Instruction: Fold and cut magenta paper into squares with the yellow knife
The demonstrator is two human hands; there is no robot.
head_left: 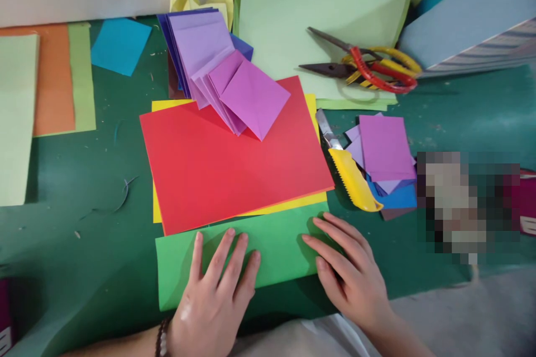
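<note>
A strip of green paper (280,240) lies at the near edge of the table, in front of a red sheet (234,173) that rests on yellow paper (157,201). My left hand (213,295) presses flat on the green strip's left half, fingers spread. Over its right end lies my right hand (352,268), fingers apart and touching the paper, with nothing held. A fanned stack of purple paper squares (255,97) overlaps the red sheet's far edge. Right of the red sheet is a yellow utility knife (354,178) with its blade out.
Scissors with red handles (389,78) and pliers with yellow handles lie on pale green sheets (285,22). More cut squares (385,148) are stacked at right. Orange paper (54,83) and a blue square (121,44) lie left. A box (473,28) stands back right.
</note>
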